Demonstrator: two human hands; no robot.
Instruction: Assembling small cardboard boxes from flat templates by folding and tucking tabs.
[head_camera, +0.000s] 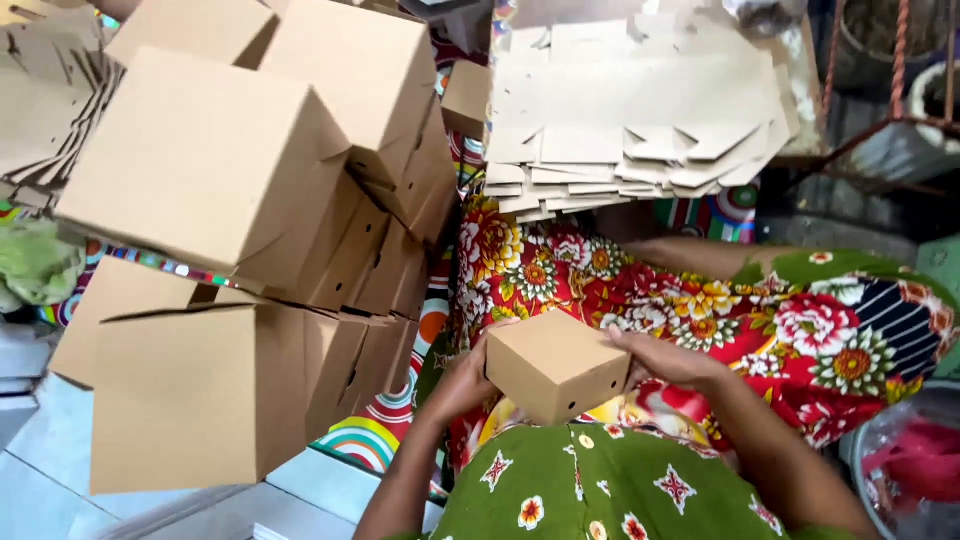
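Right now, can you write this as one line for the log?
left hand: holds box | right hand: holds box | box: closed, over lap | left: stacked boxes | ahead: flat cardboard pile

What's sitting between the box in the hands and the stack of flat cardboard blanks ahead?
In the head view, only the lap's red floral cloth lies between the small box and the flat blanks.

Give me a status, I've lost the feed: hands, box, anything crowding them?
Left hand and right hand both grip small cardboard box over the lap. Stacked folded boxes close at left. Flat blanks ahead, apart.
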